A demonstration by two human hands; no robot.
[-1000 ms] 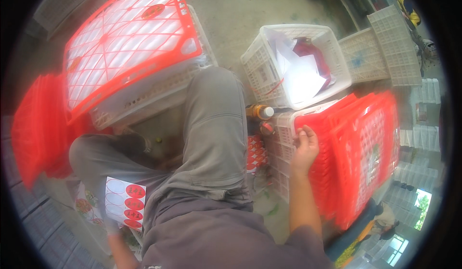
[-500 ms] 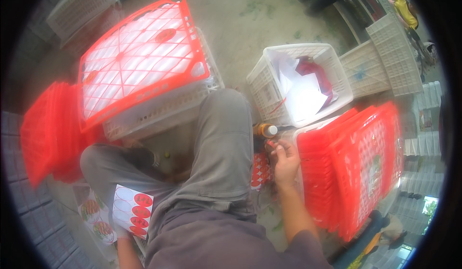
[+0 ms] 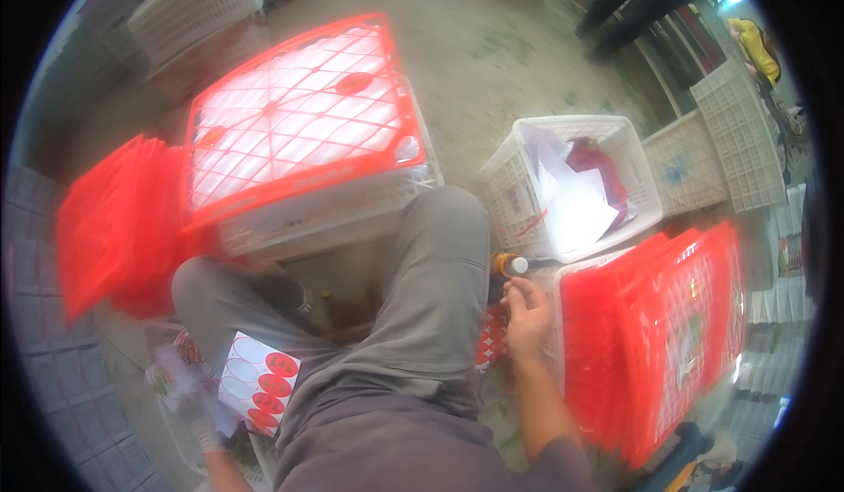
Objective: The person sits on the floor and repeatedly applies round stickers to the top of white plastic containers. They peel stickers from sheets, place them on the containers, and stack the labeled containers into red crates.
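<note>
My left hand (image 3: 200,419), in a pale glove and blurred, is low at the left beside my leg, among pale packets with printed pictures (image 3: 169,376). Its fingers are too smeared to show a grip. Close to it, a white sheet of red oval stickers (image 3: 259,385) lies against my thigh, one column blank and the other still red. On the right, my bare right hand (image 3: 527,316) is closed, thumb and fingertips pinched together just below a brown bottle with a white cap (image 3: 508,264). Anything inside the pinch is too small to make out. A red-dotted sheet (image 3: 491,338) shows beside that hand.
Ahead stands a white crate with a red lattice lid (image 3: 303,109). Red lids are stacked at left (image 3: 119,228) and right (image 3: 651,334). A white basket (image 3: 646,162) holds paper and a dark red bag. Beyond, a person's dark legs (image 3: 633,0) stand near more crates.
The whole view has shifted, moving things rightward and mostly down. My left hand has drawn away from the sticker sheet toward the packets. The red bit at my right fingertips no longer shows.
</note>
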